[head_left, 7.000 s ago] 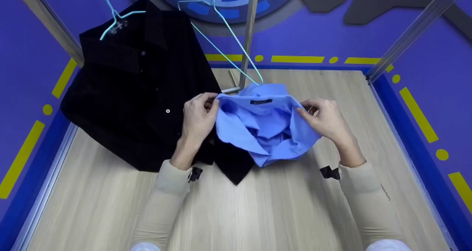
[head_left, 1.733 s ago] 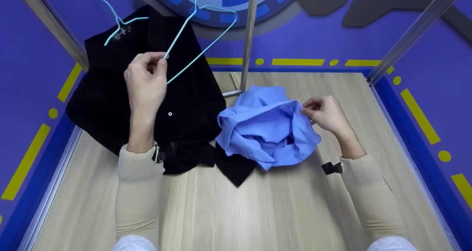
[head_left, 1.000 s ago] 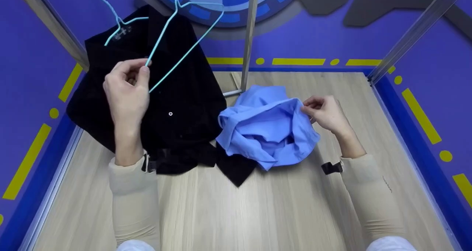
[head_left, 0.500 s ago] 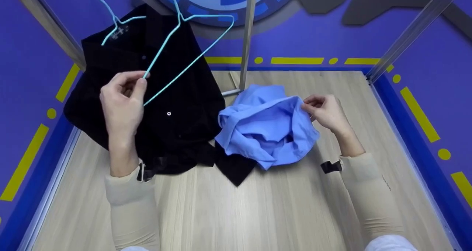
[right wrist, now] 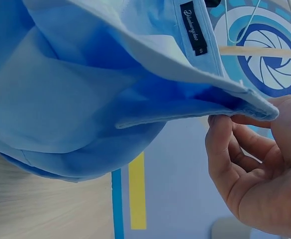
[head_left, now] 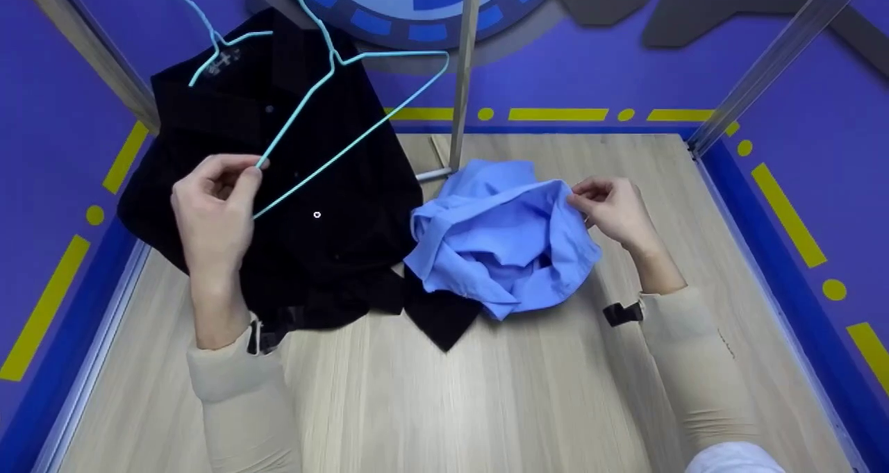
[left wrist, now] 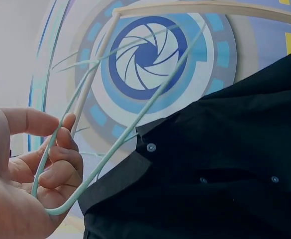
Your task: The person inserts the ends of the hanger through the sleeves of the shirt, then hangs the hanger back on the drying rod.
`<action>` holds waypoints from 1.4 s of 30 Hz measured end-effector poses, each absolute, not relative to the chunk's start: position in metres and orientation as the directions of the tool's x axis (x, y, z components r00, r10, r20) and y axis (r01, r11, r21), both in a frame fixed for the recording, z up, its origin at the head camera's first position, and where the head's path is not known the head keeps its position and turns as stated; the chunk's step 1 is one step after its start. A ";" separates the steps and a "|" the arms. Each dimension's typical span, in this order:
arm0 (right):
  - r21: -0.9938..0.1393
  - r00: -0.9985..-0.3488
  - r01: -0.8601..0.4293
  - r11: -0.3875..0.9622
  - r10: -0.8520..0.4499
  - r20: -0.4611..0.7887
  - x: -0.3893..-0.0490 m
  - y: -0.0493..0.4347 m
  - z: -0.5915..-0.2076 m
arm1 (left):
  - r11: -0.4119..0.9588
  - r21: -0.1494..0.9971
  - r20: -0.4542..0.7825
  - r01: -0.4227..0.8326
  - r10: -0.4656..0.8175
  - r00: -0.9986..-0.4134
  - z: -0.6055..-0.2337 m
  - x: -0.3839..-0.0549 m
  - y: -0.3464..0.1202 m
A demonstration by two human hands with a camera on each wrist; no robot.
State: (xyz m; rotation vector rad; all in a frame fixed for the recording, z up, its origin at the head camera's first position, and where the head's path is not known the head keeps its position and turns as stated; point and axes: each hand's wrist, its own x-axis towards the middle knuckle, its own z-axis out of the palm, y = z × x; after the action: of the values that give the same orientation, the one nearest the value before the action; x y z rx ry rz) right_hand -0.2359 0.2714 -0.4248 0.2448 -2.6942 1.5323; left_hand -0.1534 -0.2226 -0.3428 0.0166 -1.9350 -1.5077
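Note:
My left hand [head_left: 217,212] pinches one arm of a light turquoise wire hanger [head_left: 347,150], tilted in front of the black shirt. In the left wrist view the hanger's bent corner lies against the palm of that hand [left wrist: 41,164]. My right hand [head_left: 611,209] pinches the edge of a blue garment [head_left: 514,244], bunched and gaping at the top. A black size label [right wrist: 193,29] shows inside it in the right wrist view. The black buttoned shirt [head_left: 326,244] hangs on a second turquoise hanger [head_left: 217,41] at the left.
A wooden upright [head_left: 464,70] stands behind the blue garment, with a pale bar at its foot. Purple-blue walls with yellow dashes [head_left: 559,114] surround the light wood surface [head_left: 444,403]. A black pointed cloth end [head_left: 444,320] pokes out below the blue garment.
My left hand has let go of the blue garment and taken hold of the hanger, drawing it left and lately down towards me. My right hand stays at the garment's edge.

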 end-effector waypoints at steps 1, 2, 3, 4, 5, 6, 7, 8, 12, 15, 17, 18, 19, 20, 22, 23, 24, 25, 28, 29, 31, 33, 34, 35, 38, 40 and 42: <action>-0.850 -0.987 -0.153 0.504 -0.118 0.107 -0.236 0.272 -0.425 | 0.327 0.864 0.493 0.382 -0.400 -0.773 -0.344 -0.153 -0.224; -0.848 -0.987 -0.152 0.507 -0.115 0.108 -0.236 0.273 -0.426 | 0.323 0.866 0.491 0.382 -0.399 -0.775 -0.345 -0.153 -0.225; -0.847 -0.988 -0.151 0.510 -0.112 0.109 -0.237 0.273 -0.426 | 0.322 0.867 0.488 0.380 -0.397 -0.777 -0.346 -0.152 -0.226; -0.846 -0.988 -0.150 0.511 -0.109 0.109 -0.237 0.274 -0.427 | 0.321 0.868 0.485 0.378 -0.395 -0.780 -0.348 -0.152 -0.226; -0.845 -0.988 -0.149 0.514 -0.105 0.111 -0.237 0.274 -0.427 | 0.321 0.870 0.483 0.375 -0.394 -0.782 -0.349 -0.152 -0.227; -0.843 -0.989 -0.147 0.517 -0.101 0.111 -0.238 0.275 -0.428 | 0.324 0.870 0.482 0.372 -0.393 -0.783 -0.350 -0.152 -0.227; -0.843 -0.989 -0.145 0.518 -0.097 0.110 -0.238 0.275 -0.429 | 0.325 0.870 0.481 0.371 -0.390 -0.785 -0.351 -0.152 -0.228; -0.844 -0.990 -0.141 0.518 -0.093 0.109 -0.239 0.276 -0.429 | 0.325 0.870 0.480 0.371 -0.387 -0.787 -0.352 -0.152 -0.228; -0.852 -0.992 -0.123 0.509 -0.075 0.098 -0.240 0.277 -0.431 | 0.321 0.866 0.485 0.382 -0.362 -0.796 -0.356 -0.154 -0.227; -0.867 -0.994 -0.108 0.487 -0.064 0.088 -0.241 0.277 -0.432 | 0.304 0.869 0.481 0.390 -0.339 -0.808 -0.357 -0.156 -0.224; -0.876 -0.995 -0.101 0.472 -0.058 0.084 -0.241 0.277 -0.433 | 0.279 0.877 0.470 0.391 -0.325 -0.821 -0.358 -0.158 -0.222; -0.881 -0.995 -0.097 0.464 -0.055 0.081 -0.242 0.277 -0.434 | 0.269 0.880 0.465 0.392 -0.315 -0.827 -0.359 -0.159 -0.220; -0.885 -0.996 -0.093 0.457 -0.050 0.078 -0.242 0.277 -0.434 | 0.257 0.884 0.458 0.391 -0.307 -0.834 -0.360 -0.160 -0.219; -0.888 -0.996 -0.087 0.451 -0.045 0.075 -0.243 0.278 -0.435 | 0.248 0.886 0.453 0.391 -0.295 -0.841 -0.361 -0.161 -0.218; -0.894 -0.997 -0.078 0.441 -0.036 0.069 -0.244 0.278 -0.435 | 0.232 0.891 0.444 0.389 -0.272 -0.854 -0.363 -0.163 -0.216; -0.898 -0.997 -0.074 0.433 -0.033 0.067 -0.245 0.278 -0.436 | 0.231 0.892 0.441 0.388 -0.260 -0.859 -0.365 -0.164 -0.215; -0.901 -0.997 -0.072 0.428 -0.031 0.064 -0.245 0.279 -0.436 | 0.229 0.893 0.439 0.388 -0.249 -0.863 -0.365 -0.165 -0.213; -0.902 -0.998 -0.070 0.427 -0.032 0.063 -0.246 0.279 -0.436 | 0.226 0.895 0.435 0.385 -0.240 -0.868 -0.366 -0.166 -0.212; -0.904 -0.998 -0.070 0.422 -0.031 0.063 -0.247 0.280 -0.437 | 0.221 0.898 0.424 0.380 -0.206 -0.882 -0.369 -0.168 -0.210; -0.903 -0.998 -0.070 0.423 -0.031 0.063 -0.247 0.280 -0.436 | 0.221 0.900 0.419 0.377 -0.194 -0.887 -0.370 -0.169 -0.209; -0.902 -0.998 -0.070 0.427 -0.030 0.063 -0.248 0.279 -0.435 | 0.216 0.903 0.409 0.371 -0.167 -0.897 -0.372 -0.169 -0.208; -0.904 -0.997 -0.071 0.421 -0.030 0.065 -0.249 0.278 -0.434 | 0.212 0.905 0.401 0.368 -0.138 -0.906 -0.374 -0.169 -0.207; -0.906 -0.998 -0.069 0.418 -0.030 0.062 -0.249 0.278 -0.434 | 0.212 0.906 0.397 0.367 -0.124 -0.909 -0.375 -0.169 -0.207; -0.906 -0.998 -0.067 0.418 -0.032 0.059 -0.247 0.276 -0.430 | 0.212 0.906 0.394 0.365 -0.113 -0.912 -0.375 -0.169 -0.207; -0.908 -0.998 -0.069 0.414 -0.030 0.062 -0.248 0.276 -0.431 | 0.207 0.907 0.389 0.367 -0.078 -0.918 -0.375 -0.168 -0.206; -0.907 -0.998 -0.065 0.417 -0.025 0.060 -0.248 0.276 -0.431 | 0.202 0.907 0.386 0.369 -0.053 -0.921 -0.375 -0.168 -0.206; -0.906 -0.998 -0.069 0.418 -0.023 0.065 -0.251 0.278 -0.435 | 0.192 0.910 0.380 0.368 -0.027 -0.925 -0.374 -0.167 -0.206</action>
State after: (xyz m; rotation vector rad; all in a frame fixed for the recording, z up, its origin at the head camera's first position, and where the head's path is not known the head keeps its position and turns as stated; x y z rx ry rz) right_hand -0.2509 0.2782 -0.4351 0.0848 -2.6097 1.6695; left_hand -0.1674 -0.2063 -0.3741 -0.3230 -2.1614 -1.7890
